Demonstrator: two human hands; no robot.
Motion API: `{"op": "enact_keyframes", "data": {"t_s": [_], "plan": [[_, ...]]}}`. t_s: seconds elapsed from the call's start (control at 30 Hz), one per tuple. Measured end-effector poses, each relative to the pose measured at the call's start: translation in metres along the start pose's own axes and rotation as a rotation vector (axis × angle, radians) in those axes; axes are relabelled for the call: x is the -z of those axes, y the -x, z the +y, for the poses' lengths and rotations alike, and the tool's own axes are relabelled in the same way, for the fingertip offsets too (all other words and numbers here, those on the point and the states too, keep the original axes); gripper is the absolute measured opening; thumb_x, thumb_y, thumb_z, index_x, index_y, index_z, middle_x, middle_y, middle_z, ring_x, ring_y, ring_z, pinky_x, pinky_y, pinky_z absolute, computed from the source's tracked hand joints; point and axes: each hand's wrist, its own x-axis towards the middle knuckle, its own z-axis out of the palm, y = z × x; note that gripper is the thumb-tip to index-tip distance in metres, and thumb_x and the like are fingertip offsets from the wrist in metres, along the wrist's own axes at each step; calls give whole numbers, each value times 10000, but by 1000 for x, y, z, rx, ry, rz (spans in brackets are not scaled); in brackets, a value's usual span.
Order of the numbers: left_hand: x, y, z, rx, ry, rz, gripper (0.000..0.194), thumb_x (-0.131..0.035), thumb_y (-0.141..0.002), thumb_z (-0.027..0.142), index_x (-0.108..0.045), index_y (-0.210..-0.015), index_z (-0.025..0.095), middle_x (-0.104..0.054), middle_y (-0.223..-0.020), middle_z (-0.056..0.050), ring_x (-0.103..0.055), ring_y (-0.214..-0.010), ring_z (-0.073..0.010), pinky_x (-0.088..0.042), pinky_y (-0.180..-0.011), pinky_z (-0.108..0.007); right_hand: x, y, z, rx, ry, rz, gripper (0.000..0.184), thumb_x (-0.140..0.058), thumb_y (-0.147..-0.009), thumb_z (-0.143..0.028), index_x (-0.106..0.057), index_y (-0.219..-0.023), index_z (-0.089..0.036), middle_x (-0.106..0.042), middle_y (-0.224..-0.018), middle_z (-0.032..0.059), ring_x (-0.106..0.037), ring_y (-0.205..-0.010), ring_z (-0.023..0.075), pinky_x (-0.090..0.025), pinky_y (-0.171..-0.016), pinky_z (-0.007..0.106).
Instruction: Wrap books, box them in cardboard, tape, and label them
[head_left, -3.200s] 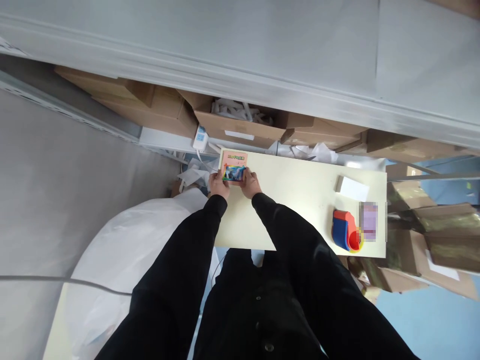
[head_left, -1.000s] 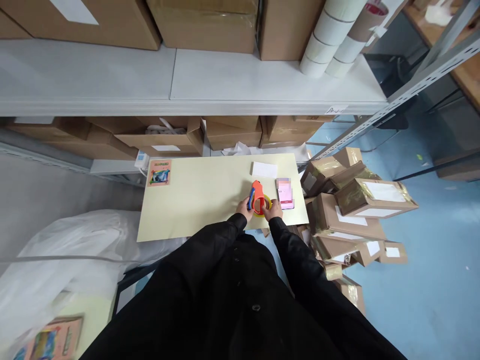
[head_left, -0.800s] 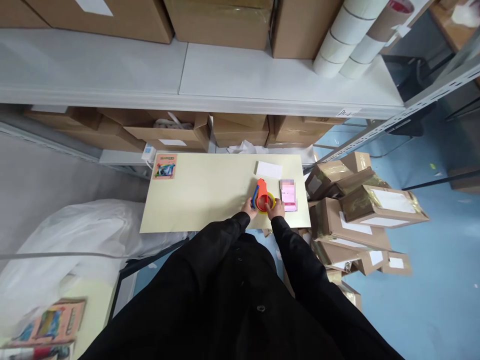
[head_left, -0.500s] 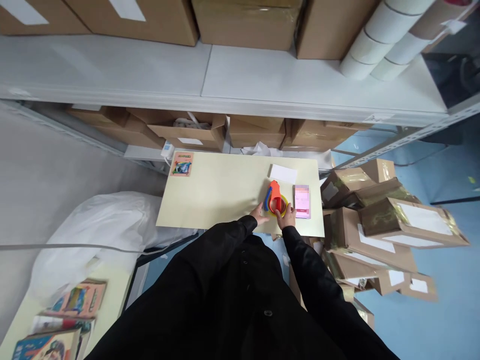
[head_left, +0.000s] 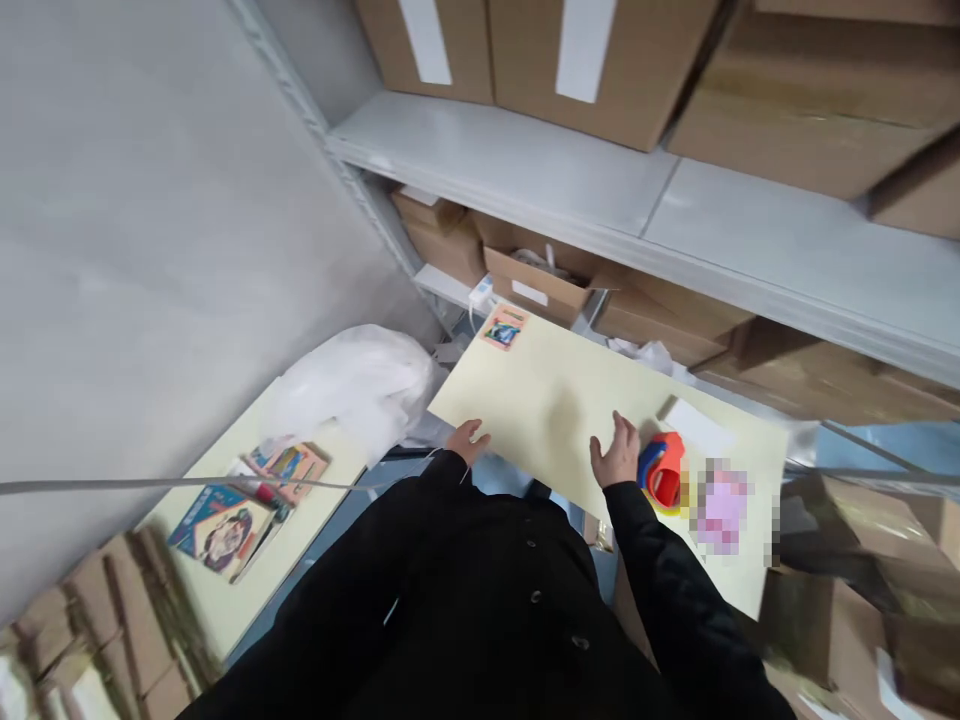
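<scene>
Both hands spread over the desk point(head_left: 517, 385), holding nothing.
Left hand point(head_left: 464, 444) at near edge, thumb and fingers parted. Right hand point(head_left: 617, 460) fingers wide open; red-and-blue tape dispenser point(head_left: 669, 458) just right of it, contact unclear. Pink booklet point(head_left: 504, 327) at far left corner, beyond left hand.

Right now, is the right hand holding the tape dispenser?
No, the right hand is open, and the tape dispenser is beside it on the table.
</scene>
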Motion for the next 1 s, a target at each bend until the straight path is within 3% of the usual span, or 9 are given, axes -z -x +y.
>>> {"op": "enact_keyframes", "data": {"t_s": [0.07,0.17,0.27,0.33,0.43,0.57,0.73,0.87,1.0], "plan": [[40,2,-26,29,-36,106,407,-635,-735,240,-587,-1135,183,-627,-1204,-102,-574,-1139,-263,-456,-969,-404,-29,-11,-40,63,-102,-219,552,-490,-793,-253,-415,-1326,-132,-516,-1188,173,-579,-1005,256,-477,-899,454],[93,6,-67,49,-82,237,419,-627,-728,250,-590,-1138,175,-613,-1204,-116,-545,-1166,-286,-413,-1015,-438,-77,-14,-111,147,-172,-606,431,-518,-794,-203,-527,-1224,-172,-604,-1061,97,-624,-777,164,-515,-827,362],[137,6,-105,7,-204,344,410,-602,-748,273,-601,-1147,178,-615,-1180,-126,-563,-1133,-282,-422,-1011,-412,-128,-7,-187,300,-157,-855,396,-582,-778,-175,-572,-1175,-165,-619,-1082,96,-622,-900,177,-480,-892,350],[160,-1,-125,-47,-338,355,412,-577,-750,214,-605,-1160,191,-606,-1210,-122,-544,-1164,-282,-422,-1014,-405,-161,1,-232,372,-142,-906,481,-602,-759,-130,-535,-1235,-153,-584,-1185,121,-561,-1088,213,-426,-973,369],[187,-18,-141,-110,-488,233,566,-505,-703,40,-566,-1242,202,-499,-1372,-111,-384,-1327,-286,-359,-1064,-428,-204,12,-284,394,-115,-914,602,-604,-738,-68,-466,-1317,-163,-472,-1356,132,-436,-1258,237,-356,-1049,389],[208,-48,-147,-167,-556,71,732,-446,-650,-47,-514,-1307,268,-395,-1465,-56,-225,-1409,-258,-212,-1129,-486,-234,20,-315,368,-76,-913,371,-489,-796,-27,-621,-1111,-171,-545,-1287,107,-487,-1211,228,-382,-1030,382],[221,-79,-154,-106,-627,0,706,-476,-632,-28,-545,-1278,248,-353,-1486,-88,-145,-1423,-307,-96,-1127,-576,-215,18,-306,320,-88,-867,312,-434,-808,-37,-647,-988,-178,-631,-1159,89,-554,-1126,216,-411,-1003,361],[227,-87,-162,-66,-766,-32,685,-457,-683,27,-474,-1342,215,-264,-1524,-114,-100,-1428,-318,-100,-1112,-598,-165,12,-285,216,-336,-660,296,-471,-742,-71,-610,-971,-197,-657,-1138,61,-589,-1089,200,-444,-964,354],[233,-90,-164,-20,-859,-99,673,-419,-742,69,-386,-1404,187,-166,-1552,-115,-52,-1434,-313,-101,-1121,-574,-107,3,-260,16,-665,-429,153,-553,-711,-281,-560,-836,-194,-706,-970,65,-658,-886,213,-517,-778,337]]}}
